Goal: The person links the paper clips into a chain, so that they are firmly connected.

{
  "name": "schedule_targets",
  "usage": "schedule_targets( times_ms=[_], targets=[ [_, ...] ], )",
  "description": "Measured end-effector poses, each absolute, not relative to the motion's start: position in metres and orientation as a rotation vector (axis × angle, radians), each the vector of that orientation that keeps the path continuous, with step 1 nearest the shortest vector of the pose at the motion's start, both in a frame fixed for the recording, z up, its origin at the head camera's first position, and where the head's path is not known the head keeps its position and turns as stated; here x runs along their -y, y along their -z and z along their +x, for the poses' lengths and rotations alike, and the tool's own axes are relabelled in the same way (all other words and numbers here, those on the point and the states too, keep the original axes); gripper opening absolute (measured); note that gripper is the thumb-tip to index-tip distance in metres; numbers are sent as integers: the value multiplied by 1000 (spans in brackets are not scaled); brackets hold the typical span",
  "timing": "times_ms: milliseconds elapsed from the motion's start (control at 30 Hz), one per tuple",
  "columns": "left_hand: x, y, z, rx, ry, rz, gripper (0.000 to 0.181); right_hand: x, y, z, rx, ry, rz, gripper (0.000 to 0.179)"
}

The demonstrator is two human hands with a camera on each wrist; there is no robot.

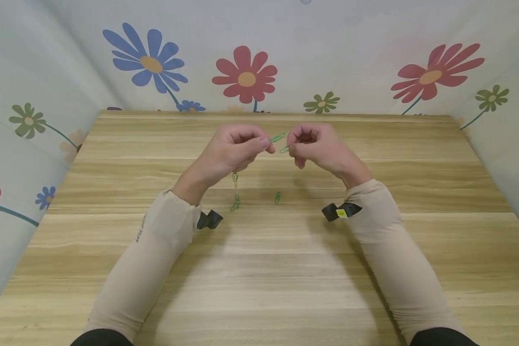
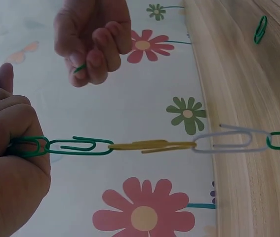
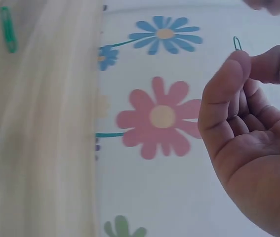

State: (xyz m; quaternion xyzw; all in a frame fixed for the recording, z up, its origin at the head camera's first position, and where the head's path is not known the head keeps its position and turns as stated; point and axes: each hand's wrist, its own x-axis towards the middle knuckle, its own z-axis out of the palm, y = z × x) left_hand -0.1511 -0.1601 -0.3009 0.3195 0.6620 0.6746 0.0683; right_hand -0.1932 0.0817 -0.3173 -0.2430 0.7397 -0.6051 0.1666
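My left hand (image 1: 235,149) pinches a green paper clip (image 1: 278,138) that sticks out from its fingertips. Below this hand hangs a paper clip chain (image 1: 236,194); up close in the left wrist view, its links are green, a yellow clip (image 2: 152,145), a pale grey clip (image 2: 228,139) and green again. Between thumb and fingertips, my right hand (image 1: 320,149) pinches another green paper clip (image 3: 237,43). The two held clips are close together, level with each other above the table; whether they touch I cannot tell.
One loose green paper clip (image 1: 278,197) is on the wooden table (image 1: 259,269), between the forearms. Behind the table's far edge hangs a white cloth (image 1: 354,57) printed with flowers. Black wrist cameras sit at both cuffs.
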Motion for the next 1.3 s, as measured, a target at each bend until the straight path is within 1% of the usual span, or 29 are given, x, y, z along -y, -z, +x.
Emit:
schedule_targets(
  times_ms=[167,333,533,800,967,1167,1300],
  targets=[
    [159,302,-152,-2026,-1995,973,16,-89,306,-189,-2073,1792,-798,4],
    [158,302,-152,-2136,-1932,970,16,-88,297,-182,-2132,1745,-852,8],
    [158,299,-149,-2272,-1841,968,15,-84,287,-171,-2221,1667,-954,5],
    [156,297,-147,-2276,-1799,1011,14,-78,277,-158,-2511,1551,-954,10],
    [154,298,-146,-2257,-1799,1019,13,-73,274,-153,-2685,1408,-1039,11],
    [155,297,-147,-2279,-1788,967,16,-73,270,-147,-2761,1338,-1082,13],
    [155,298,-147,-2281,-1795,982,16,-70,270,-145,-2821,1248,-1133,13]
  ],
)
